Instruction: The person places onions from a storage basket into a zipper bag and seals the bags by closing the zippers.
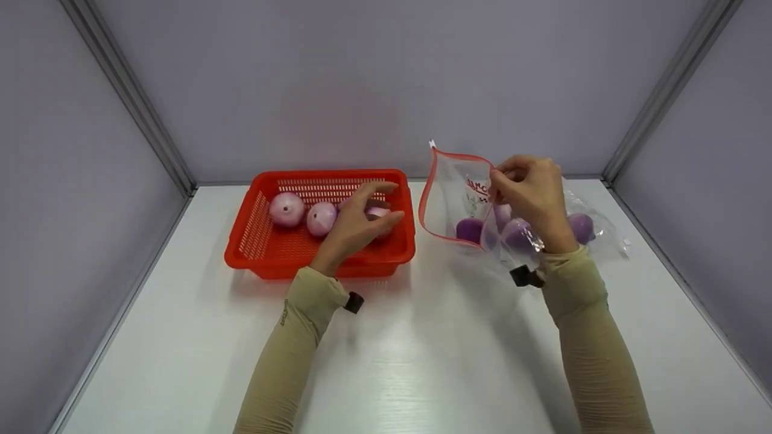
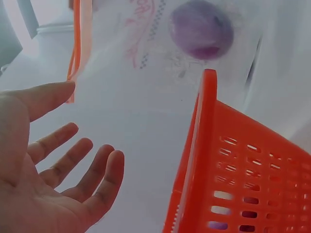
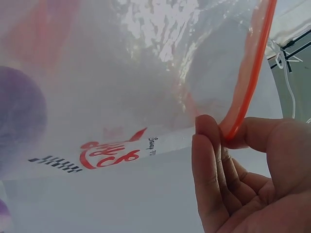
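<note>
My left hand (image 1: 356, 223) is over the right part of a red plastic basket (image 1: 241, 256), its thumb and fingers spread and nothing between them. Several pale purple onions (image 1: 286, 209) lie in the basket, some partly hidden by that hand. Between thumb and fingertips, my right hand (image 1: 534, 190) pinches the red-edged rim of a clear zip bag (image 1: 443, 193). The bag's mouth gapes toward the basket. A darker purple onion (image 1: 469, 230) sits inside it, with more purple onions behind the plastic. In the right wrist view, the pinched rim (image 3: 235, 128) shows clearly.
The basket and bag stand side by side on a white table (image 1: 374, 355). Grey walls (image 1: 362, 90) enclose the back and both sides. Another purple onion (image 1: 582, 228) lies at the right beside crumpled clear plastic (image 1: 612, 235); whether it is inside the bag is unclear.
</note>
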